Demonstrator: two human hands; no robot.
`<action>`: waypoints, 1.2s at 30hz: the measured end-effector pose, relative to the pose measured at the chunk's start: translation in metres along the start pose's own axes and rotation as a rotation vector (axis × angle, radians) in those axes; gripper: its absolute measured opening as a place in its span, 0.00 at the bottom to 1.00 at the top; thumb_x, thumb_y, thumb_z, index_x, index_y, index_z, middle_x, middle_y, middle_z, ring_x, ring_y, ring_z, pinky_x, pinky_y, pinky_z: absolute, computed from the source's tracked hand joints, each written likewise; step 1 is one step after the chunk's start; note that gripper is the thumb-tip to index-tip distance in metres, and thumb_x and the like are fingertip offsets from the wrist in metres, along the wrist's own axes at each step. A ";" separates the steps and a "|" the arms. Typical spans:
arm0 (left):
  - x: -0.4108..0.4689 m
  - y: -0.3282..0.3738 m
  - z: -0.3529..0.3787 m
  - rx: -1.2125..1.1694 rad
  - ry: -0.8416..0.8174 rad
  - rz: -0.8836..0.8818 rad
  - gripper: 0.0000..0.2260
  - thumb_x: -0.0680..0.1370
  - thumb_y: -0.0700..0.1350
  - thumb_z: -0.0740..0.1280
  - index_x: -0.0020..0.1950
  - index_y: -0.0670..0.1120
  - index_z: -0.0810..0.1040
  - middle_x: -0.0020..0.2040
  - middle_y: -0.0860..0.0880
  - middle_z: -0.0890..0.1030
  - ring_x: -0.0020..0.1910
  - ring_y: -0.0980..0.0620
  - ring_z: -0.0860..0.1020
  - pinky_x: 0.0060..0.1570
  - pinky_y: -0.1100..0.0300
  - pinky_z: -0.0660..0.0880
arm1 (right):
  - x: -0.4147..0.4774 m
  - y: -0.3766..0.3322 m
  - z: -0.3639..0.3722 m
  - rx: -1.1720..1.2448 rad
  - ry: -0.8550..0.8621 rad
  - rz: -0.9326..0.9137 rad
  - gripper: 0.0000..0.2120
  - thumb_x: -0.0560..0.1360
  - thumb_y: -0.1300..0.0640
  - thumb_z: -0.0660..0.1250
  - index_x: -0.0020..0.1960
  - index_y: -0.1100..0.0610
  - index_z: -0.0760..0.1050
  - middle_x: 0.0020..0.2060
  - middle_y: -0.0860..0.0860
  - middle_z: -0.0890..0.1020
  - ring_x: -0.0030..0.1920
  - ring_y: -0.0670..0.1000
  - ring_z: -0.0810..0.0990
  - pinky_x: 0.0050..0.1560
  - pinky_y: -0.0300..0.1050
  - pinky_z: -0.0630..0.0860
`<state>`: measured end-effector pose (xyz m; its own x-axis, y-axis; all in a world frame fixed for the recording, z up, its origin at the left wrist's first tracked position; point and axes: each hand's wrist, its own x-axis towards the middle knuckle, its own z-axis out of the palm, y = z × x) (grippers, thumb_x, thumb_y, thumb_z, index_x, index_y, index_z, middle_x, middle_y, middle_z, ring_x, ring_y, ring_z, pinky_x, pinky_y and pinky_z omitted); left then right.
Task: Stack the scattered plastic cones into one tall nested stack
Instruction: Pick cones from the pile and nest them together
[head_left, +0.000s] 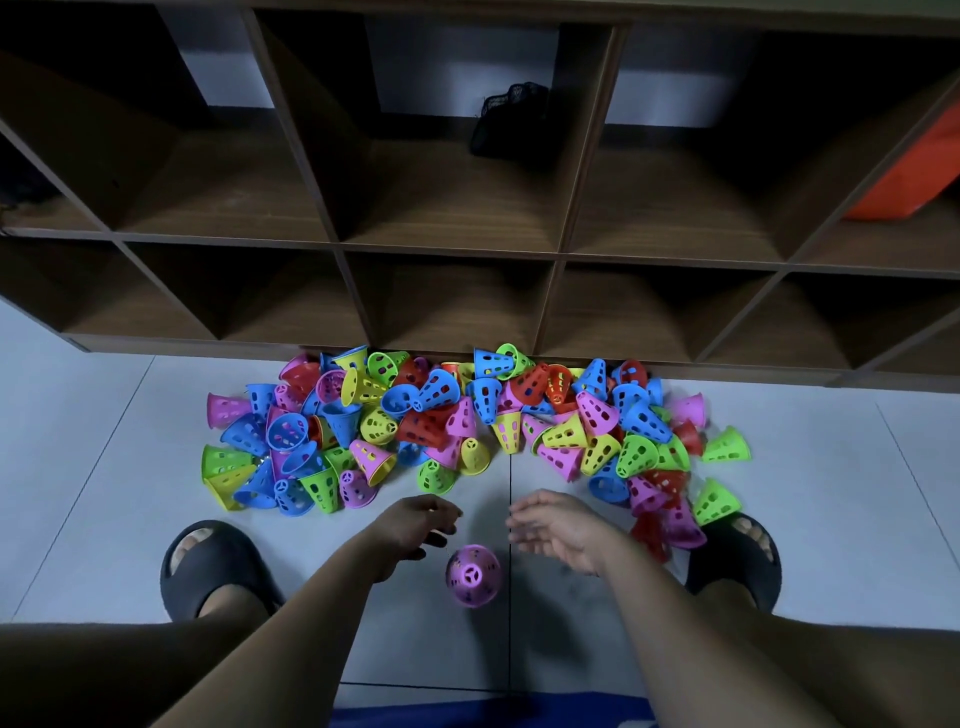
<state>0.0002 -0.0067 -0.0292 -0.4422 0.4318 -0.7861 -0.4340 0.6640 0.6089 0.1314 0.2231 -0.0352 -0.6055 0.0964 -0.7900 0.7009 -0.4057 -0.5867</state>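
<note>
On a pale tiled floor (104, 467) before a dark wooden shelf (452, 249), a squatting person sets about nesting a heap of plastic cones (467, 426) into one stack. A single purple cone (472, 576) stands upright, narrow end up, near the person, between the two hands and touched by neither. The left hand (415, 530) hovers just left of it, fingers loosely curled and holding nothing. The right hand (561, 530) hangs just right of it, fingers relaxed and half spread, likewise empty. The heap, in blue, red, green, yellow and purple, lies farther off against the foot of the shelf, spilling right toward a black sandal (737, 556). The purple cone looks to be the base, and the stack is barely begun. The step should go best if one hand lifts a cone from the near edge of the heap, turns it wide mouth down and lowers it squarely over the base, while the other hand steadies the stack.
</note>
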 end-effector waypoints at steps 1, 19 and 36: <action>0.006 0.001 -0.004 -0.006 0.037 0.003 0.08 0.83 0.47 0.68 0.59 0.51 0.84 0.56 0.46 0.86 0.48 0.50 0.83 0.46 0.56 0.72 | 0.007 -0.003 -0.005 -0.015 0.077 -0.013 0.09 0.80 0.65 0.69 0.60 0.63 0.79 0.56 0.62 0.86 0.51 0.58 0.87 0.54 0.53 0.84; 0.086 0.044 -0.053 -0.017 0.480 0.209 0.06 0.83 0.44 0.70 0.57 0.54 0.83 0.60 0.50 0.75 0.55 0.48 0.79 0.48 0.54 0.81 | 0.090 -0.042 -0.071 -0.642 0.803 -0.253 0.04 0.78 0.58 0.71 0.46 0.50 0.79 0.58 0.51 0.68 0.48 0.56 0.79 0.49 0.54 0.84; 0.051 0.038 -0.037 -0.310 0.420 0.210 0.05 0.82 0.36 0.70 0.55 0.43 0.86 0.45 0.46 0.85 0.40 0.50 0.78 0.36 0.63 0.75 | 0.066 -0.046 -0.069 -0.468 0.712 -0.274 0.08 0.79 0.59 0.70 0.55 0.52 0.85 0.48 0.51 0.87 0.48 0.58 0.85 0.46 0.51 0.81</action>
<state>-0.0679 0.0175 -0.0419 -0.7912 0.2133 -0.5732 -0.4849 0.3522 0.8005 0.0853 0.3106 -0.0723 -0.5056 0.7399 -0.4438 0.7426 0.1114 -0.6604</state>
